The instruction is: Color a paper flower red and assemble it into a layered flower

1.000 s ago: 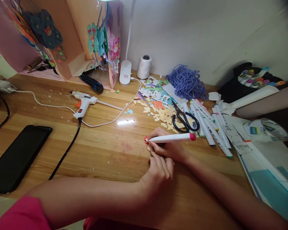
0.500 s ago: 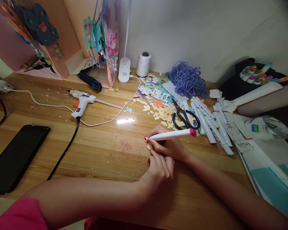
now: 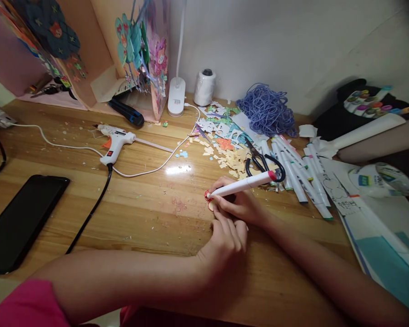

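My right hand (image 3: 240, 202) is closed around a white marker (image 3: 245, 185) with a red end, its tip down on a small red-and-cream cutout (image 3: 210, 206). The cutout, seemingly paper, lies on the wooden desk and is partly hidden by fingers. Beneath the right hand, my left hand (image 3: 226, 236) has its fingers curled, the thumb and fingertips pinching the cutout's lower edge. Black-handled scissors (image 3: 261, 163) lie just beyond the marker's red end. Reddish smudges mark the desk left of the cutout.
Several white markers (image 3: 295, 175) lie to the right, near blue-purple yarn (image 3: 267, 111) and paper scraps (image 3: 231, 161). Leftward are a white glue gun (image 3: 116, 143) with its cable, a black phone (image 3: 23, 220) and a utility knife (image 3: 126, 112). Tape (image 3: 381, 179) sits far right.
The marker's red end has swung slightly away from me, while its tip stays on the cutout. Both hands hold nearly the same place; the view has shifted a little.
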Tool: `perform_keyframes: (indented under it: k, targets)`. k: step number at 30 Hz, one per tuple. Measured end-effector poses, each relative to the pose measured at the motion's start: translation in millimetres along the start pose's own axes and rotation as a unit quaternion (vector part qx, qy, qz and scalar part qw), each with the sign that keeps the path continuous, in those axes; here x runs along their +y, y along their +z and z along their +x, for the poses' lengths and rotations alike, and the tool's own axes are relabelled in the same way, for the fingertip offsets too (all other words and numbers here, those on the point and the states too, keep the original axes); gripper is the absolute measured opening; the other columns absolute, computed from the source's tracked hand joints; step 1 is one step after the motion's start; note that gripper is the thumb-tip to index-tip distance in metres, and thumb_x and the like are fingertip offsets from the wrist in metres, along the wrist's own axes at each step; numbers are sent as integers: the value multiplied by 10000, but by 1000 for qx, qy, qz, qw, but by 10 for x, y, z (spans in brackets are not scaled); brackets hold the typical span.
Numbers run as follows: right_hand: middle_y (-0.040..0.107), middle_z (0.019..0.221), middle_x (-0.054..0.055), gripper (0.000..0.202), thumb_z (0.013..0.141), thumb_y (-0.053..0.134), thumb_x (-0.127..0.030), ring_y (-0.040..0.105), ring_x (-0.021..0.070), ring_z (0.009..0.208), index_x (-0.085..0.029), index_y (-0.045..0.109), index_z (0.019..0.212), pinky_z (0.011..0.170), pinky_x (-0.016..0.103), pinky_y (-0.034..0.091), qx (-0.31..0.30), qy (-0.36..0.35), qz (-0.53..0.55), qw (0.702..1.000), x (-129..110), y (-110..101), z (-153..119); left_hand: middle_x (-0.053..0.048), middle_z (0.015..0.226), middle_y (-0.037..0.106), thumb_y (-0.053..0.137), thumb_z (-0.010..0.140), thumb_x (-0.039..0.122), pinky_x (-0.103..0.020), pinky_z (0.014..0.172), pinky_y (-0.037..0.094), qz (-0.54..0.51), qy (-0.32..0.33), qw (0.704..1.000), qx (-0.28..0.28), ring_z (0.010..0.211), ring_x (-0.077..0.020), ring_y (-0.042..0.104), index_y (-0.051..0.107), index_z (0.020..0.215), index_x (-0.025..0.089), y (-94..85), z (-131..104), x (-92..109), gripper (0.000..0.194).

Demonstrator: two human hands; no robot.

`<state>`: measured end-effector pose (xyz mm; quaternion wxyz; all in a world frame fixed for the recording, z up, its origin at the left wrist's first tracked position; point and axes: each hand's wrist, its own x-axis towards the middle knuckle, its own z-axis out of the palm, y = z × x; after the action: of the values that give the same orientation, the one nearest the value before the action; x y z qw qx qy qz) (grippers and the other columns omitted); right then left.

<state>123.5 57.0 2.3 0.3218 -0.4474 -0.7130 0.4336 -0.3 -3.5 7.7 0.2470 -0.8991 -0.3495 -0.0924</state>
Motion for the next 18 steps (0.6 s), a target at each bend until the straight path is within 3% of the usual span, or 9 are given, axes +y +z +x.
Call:
perform_keyframes:
  k: [7, 15, 18]
  targets:
    - [619, 803, 46, 65, 817, 506, -187, 570, 156, 717, -180, 568, 835, 606, 263, 451, 26, -36, -89, 995, -12, 0, 14, -223, 917, 692, 435, 921, 253, -300, 612, 491, -12, 2, 1000, -14, 886, -303, 670, 559, 790, 87, -20, -2, -7, 246]
    - [627, 835, 48, 90, 800, 527, -147, 577, 167, 780, -190, 576, 862, 683, 286, 462, 19, -56, -107, 993, 20, 1, 9, -208, 875, 701, 425, 929, 244, -305, 625, 490, -15, 3, 1000, -23, 879, -295, 671, 561, 800, 86, -24, -6, -5, 245]
    - [611, 831, 49, 82, 814, 516, -152, 582, 146, 736, -177, 570, 870, 622, 250, 466, 10, -40, -74, 996, 12, 5, 4, -204, 883, 701, 412, 932, 234, -296, 624, 489, -12, 2, 1000, -25, 874, -284, 674, 551, 789, 94, -26, -6, -3, 244]
